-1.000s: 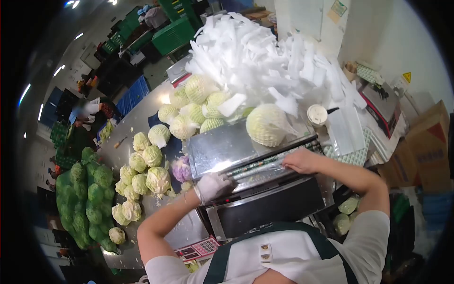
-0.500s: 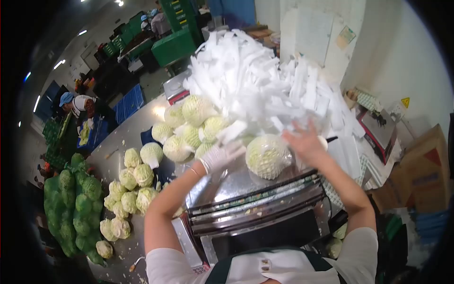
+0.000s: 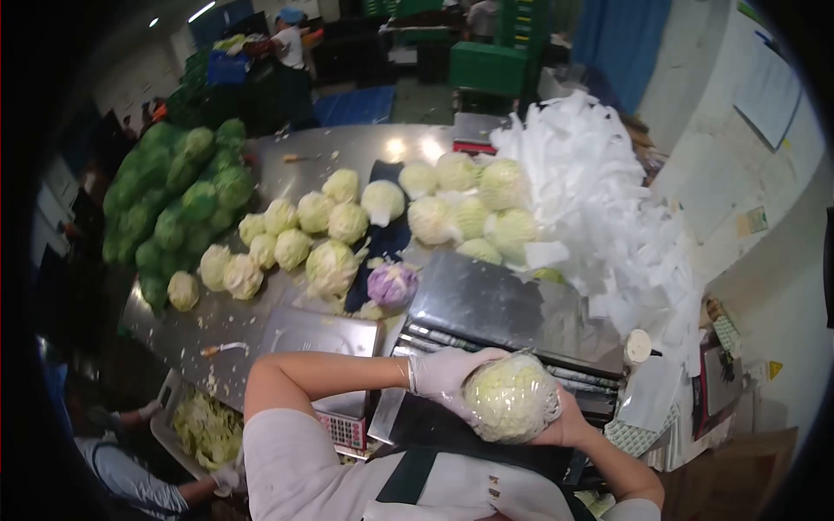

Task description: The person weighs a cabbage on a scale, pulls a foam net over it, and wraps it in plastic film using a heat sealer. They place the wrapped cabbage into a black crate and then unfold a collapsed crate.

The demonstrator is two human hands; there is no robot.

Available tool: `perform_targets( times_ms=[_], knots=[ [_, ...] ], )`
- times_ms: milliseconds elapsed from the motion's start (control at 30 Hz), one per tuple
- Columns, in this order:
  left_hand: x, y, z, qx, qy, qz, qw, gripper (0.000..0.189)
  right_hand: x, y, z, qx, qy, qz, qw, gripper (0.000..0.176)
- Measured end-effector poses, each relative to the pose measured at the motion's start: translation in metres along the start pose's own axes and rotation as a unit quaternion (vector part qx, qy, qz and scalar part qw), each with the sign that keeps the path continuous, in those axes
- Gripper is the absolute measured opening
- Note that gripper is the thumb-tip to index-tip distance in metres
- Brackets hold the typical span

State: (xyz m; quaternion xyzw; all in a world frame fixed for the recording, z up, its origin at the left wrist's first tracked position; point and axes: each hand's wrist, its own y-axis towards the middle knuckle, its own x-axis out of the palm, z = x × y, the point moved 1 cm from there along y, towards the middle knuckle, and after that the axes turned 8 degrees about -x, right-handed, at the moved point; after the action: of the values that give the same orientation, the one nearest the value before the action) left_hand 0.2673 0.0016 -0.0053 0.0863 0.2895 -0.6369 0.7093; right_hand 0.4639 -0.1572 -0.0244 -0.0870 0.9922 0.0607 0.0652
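A pale cabbage [image 3: 511, 398] in clear, shiny film is held close to my chest. My gloved left hand [image 3: 452, 379] wraps round its left side, and my right hand [image 3: 566, 422] closes on its lower right side. Beneath and beyond it lies the film-wrapping machine, with a flat metal plate [image 3: 473, 291] and dark bars along its near edge. Just past the plate, several cabbages with white foam round them [image 3: 469, 213] stand in a group. A purple cabbage [image 3: 393, 285] sits left of the plate.
White foam netting [image 3: 591, 165] is heaped at right. Trimmed cabbages [image 3: 330, 267] stand left of centre; green net sacks [image 3: 178, 204] lie beyond. A scale [image 3: 317, 343] and a knife [image 3: 224, 348] are nearer. At lower left, a co-worker's hand [image 3: 228, 478] is by a leaf-filled crate [image 3: 165, 425].
The wrapped cabbage has come off the machine's plate toward my chest. Both hands, formerly apart beside it, now grip it. My view has turned left.
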Motion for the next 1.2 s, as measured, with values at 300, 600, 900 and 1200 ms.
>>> perform_targets(
  times_ms=[300,600,900,1200],
  knots=[
    [0.148,-0.126,-0.073,-0.242,-0.766,-0.067,0.592,0.050,0.071,-0.112,0.096,0.288,0.656,-0.006,0.698,0.061],
    [0.136,-0.171,-0.048,-0.286,-0.415,0.265,0.822,0.020,0.104,-0.119,0.044,0.082,0.022,0.277,0.957,0.015],
    [0.201,-0.206,-0.163,-0.335,-0.683,0.116,0.638,0.041,0.161,-0.166,0.152,0.372,0.232,0.268,0.858,0.030],
    [0.177,-0.077,-0.145,-0.275,-0.727,-0.154,0.610,0.053,0.173,-0.199,0.109,0.166,0.101,0.486,0.852,0.019]
  ],
)
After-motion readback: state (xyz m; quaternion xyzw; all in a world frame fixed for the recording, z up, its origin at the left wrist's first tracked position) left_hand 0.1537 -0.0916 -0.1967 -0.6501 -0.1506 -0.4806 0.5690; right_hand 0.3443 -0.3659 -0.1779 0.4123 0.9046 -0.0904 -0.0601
